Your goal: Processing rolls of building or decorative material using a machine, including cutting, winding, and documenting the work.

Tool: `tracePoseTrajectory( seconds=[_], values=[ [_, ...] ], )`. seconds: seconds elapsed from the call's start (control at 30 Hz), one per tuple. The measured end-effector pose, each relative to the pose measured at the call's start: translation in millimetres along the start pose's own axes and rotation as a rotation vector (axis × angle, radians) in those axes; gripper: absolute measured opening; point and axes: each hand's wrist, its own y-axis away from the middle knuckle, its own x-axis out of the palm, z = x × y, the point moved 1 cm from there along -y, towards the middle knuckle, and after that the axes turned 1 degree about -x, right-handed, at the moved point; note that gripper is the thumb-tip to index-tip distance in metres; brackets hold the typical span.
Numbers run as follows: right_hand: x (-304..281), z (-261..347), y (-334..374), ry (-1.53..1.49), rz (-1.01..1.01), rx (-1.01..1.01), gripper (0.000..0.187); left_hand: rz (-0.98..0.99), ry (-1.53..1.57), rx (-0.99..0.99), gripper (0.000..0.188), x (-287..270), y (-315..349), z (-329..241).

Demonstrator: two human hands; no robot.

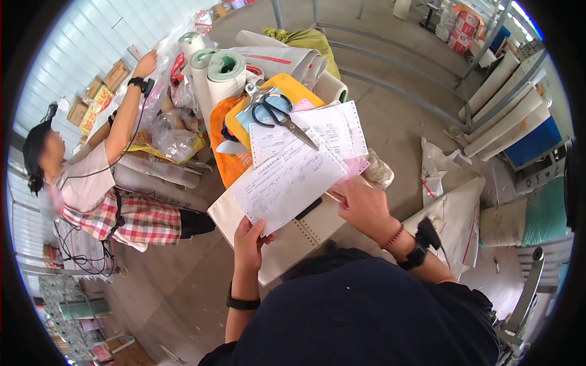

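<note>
My left hand (pixel 249 239) pinches the lower left corner of a white printed sheet (pixel 292 186) with punched edges. At the sheet's right end is my right hand (pixel 365 208), its fingers curled closed; what they hold, if anything, is hidden. Under the sheet lies an open spiral notebook (pixel 274 253) with blank pages, a dark slim object (pixel 309 208) across it. Beyond the sheet are more printed forms (pixel 340 131), white and pink. Black-handled scissors (pixel 299 132) rest over them, beside a metal-clipped clipboard (pixel 249 110) on a yellow folder (pixel 297 86).
Rolled white material (pixel 226 76) stands behind the papers, beside an orange bag (pixel 227 160). To the left a co-worker (pixel 91 177) reaches up toward clear plastic bags (pixel 174 137). Metal rails (pixel 397 50) run along the far side; more rolls (pixel 503 119) lean at the right.
</note>
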Motion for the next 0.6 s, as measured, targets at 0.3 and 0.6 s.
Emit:
tracePoseTrajectory(
  seconds=[0.3,0.6],
  values=[
    [-63,-58,56,-0.883,0.052,0.368,0.014,0.096,-0.068,-0.114,0.027,-10,35,16],
    [-90,-67,35,-1.892,-0.322,0.416,0.023,0.382,-0.227,-0.309,0.039,-9,42,24]
  ],
)
